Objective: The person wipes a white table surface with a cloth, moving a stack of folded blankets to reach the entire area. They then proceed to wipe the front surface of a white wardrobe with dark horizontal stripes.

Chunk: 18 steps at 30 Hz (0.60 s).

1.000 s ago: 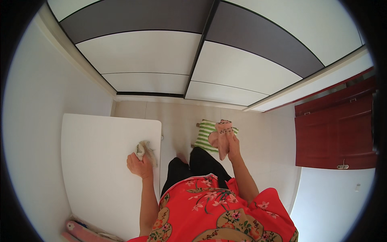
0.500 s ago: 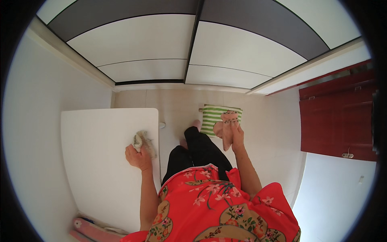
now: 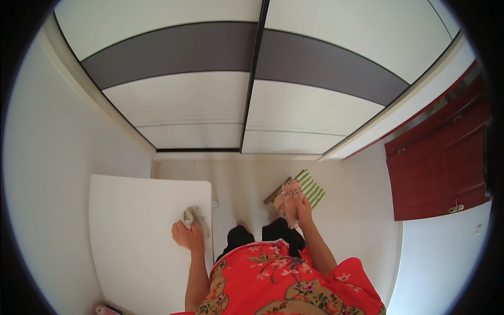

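My left hand (image 3: 187, 237) is closed on a crumpled grey-beige cloth item (image 3: 195, 214), perhaps a sock or a rag, over the right edge of the white table (image 3: 136, 226). I cannot tell whether the cloth touches the tabletop. Out to the right, my right hand (image 3: 304, 214) grips pink socks (image 3: 288, 199) with a dark patterned band near the top. They hang in front of a green-and-white striped cushion (image 3: 312, 190) low near the floor, covering part of it.
Beside the cushion a brown wooden edge (image 3: 276, 192) shows, perhaps of a low stool. Ahead stands a wardrobe with white-and-grey sliding doors (image 3: 189, 100). A dark red door (image 3: 436, 163) is at the right, and a pink item (image 3: 105, 310) lies at the lower left.
My view has tilted up, and my legs have gone from bent to more upright. The striped cushion now lies at a different angle. Both hands keep hold of their cloth items.
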Available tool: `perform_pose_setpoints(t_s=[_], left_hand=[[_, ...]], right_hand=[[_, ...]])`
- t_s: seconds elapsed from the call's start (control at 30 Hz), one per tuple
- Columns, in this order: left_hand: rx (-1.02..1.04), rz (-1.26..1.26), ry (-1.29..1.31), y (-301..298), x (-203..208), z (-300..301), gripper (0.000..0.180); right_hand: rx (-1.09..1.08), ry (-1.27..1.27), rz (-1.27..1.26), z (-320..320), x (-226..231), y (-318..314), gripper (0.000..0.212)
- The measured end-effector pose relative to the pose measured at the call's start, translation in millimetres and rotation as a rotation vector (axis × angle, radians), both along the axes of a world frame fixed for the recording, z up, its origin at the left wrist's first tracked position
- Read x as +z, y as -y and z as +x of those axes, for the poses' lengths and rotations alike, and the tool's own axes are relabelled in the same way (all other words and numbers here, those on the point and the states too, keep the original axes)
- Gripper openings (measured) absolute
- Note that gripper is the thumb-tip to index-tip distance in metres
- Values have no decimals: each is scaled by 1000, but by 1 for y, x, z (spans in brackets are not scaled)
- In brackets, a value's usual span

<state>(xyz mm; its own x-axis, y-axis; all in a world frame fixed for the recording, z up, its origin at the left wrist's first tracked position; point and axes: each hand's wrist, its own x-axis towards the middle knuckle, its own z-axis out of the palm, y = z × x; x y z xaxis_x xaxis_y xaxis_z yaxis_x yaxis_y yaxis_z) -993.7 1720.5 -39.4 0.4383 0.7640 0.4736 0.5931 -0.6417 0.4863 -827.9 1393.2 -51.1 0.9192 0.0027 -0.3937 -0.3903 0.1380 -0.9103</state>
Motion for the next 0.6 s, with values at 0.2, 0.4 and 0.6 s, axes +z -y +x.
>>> perform_pose_setpoints(t_s=[0.2, 0.4, 0.6], left_hand=[[2, -4, 9, 0, -1, -1, 18], [-15, 11, 16, -1, -9, -6, 19], [11, -4, 1, -3, -3, -3, 22]], right_hand=[[51, 89, -60, 10, -7, 0, 28], [22, -44, 142, 24, -5, -12, 37], [82, -51, 292, 63, 39, -48, 40]])
